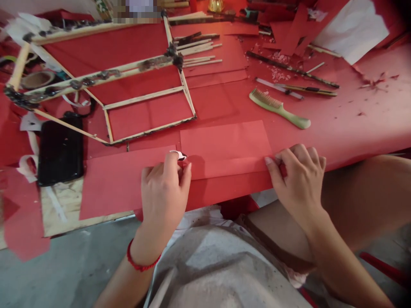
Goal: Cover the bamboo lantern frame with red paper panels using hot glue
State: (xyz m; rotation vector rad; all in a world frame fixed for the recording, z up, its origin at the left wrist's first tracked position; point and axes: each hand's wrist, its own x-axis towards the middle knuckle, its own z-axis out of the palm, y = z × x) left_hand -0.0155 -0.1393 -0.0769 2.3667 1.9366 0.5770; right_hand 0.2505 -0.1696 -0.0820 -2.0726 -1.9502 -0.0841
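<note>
A red paper sheet (226, 141) lies in front of me at the table's near edge, with a crease or folded band along its lower side. My left hand (165, 188) is closed at the sheet's left end, thumb and index finger pinched on it. That index finger has a white wrap with a dark mark near the tip. At the lower right corner, my right hand (297, 177) pinches the same sheet, its other fingers curled. Another red paper piece (112, 177) lies under and left of my left hand.
A frame of wooden sticks (144, 96) with dark glued joints stands at the upper left. Near it lies a black phone (61, 149). A green comb (279, 109), thin pens (279, 87) and paper scraps (375, 81) lie to the right. Loose sticks (202, 51) sit beyond.
</note>
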